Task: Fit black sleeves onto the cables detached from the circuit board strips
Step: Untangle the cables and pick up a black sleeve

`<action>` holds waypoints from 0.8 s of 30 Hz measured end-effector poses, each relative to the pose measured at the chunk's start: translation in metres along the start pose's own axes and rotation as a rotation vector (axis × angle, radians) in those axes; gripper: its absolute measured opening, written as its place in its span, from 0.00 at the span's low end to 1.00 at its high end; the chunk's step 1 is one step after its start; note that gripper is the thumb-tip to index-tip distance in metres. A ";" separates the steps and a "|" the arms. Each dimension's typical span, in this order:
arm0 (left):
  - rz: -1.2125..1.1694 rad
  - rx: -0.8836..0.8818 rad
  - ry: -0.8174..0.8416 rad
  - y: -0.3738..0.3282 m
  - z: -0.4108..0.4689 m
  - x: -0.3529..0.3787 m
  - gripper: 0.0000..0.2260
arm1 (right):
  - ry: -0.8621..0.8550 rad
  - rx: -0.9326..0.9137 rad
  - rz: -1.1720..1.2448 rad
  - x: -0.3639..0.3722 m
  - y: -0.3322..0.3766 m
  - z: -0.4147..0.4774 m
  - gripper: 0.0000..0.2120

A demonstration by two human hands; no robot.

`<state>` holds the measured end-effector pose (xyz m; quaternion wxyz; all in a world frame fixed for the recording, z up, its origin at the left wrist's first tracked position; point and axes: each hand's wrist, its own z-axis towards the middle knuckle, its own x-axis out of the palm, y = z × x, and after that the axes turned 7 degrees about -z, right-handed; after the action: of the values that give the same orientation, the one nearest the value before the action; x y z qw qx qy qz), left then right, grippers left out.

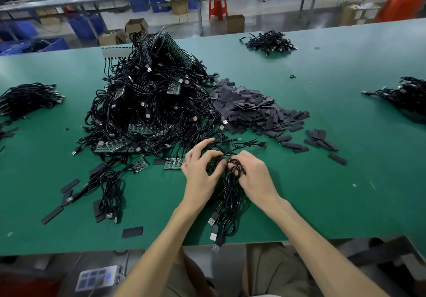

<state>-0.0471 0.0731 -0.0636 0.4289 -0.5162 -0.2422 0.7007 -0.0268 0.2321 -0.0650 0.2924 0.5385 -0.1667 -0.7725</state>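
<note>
Fingers (199, 145) of your left hand (202, 170) curl round a short circuit board strip (227, 157) just above the green tabletop (322, 181), while your right hand (253, 177), close beside it, pinches the looped black cables (230, 193) at the strip's end; their USB plugs (214, 223) trail toward the near edge. Black sleeves (253, 110) lie heaped beyond your hands to the right, their pile touching the big tangle of cables and strips (149, 103) on its left.

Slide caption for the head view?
Left hand holds a circuit board strip, right hand its cables, near the sleeve pile.
</note>
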 end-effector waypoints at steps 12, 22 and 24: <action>0.002 -0.017 -0.072 0.004 0.001 0.002 0.04 | 0.018 -0.008 -0.062 0.002 0.009 -0.005 0.02; 0.041 -0.206 -0.208 0.013 0.004 0.000 0.07 | -0.151 0.295 0.175 0.003 -0.003 0.004 0.05; 0.095 -0.221 -0.245 0.016 0.005 -0.003 0.08 | -0.240 0.456 0.345 0.000 -0.009 0.005 0.06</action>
<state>-0.0570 0.0629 -0.0725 0.3032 -0.4818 -0.3436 0.7469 -0.0340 0.2386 -0.0688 0.2690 0.4587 -0.4583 -0.7122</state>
